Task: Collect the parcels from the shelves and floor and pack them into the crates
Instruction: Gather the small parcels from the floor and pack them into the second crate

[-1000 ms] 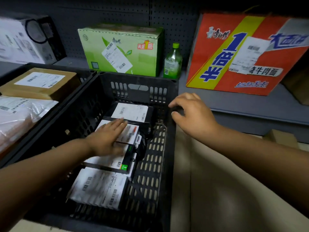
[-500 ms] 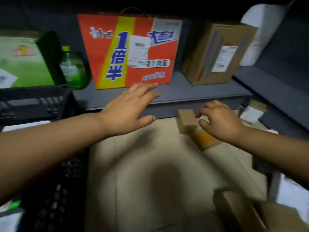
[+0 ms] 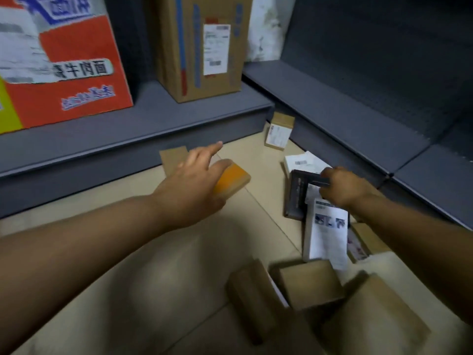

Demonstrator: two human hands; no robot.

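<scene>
The right hand (image 3: 341,187) has its fingers curled round the upper edge of a dark flat parcel (image 3: 297,196) that lies tilted on the floor (image 3: 153,265) by the corner shelf base. The left hand (image 3: 194,183) reaches forward with fingers spread and released, grasping nothing, above an orange-topped box (image 3: 234,179) and a plain brown box (image 3: 172,158) (whether it touches either is unclear). A white-labelled parcel (image 3: 326,234) lies just beside the dark one, with brown cartons (image 3: 309,285) nearer the camera. On the shelf (image 3: 153,119) stand a red printed carton (image 3: 76,73) and a tall brown box (image 3: 202,44).
</scene>
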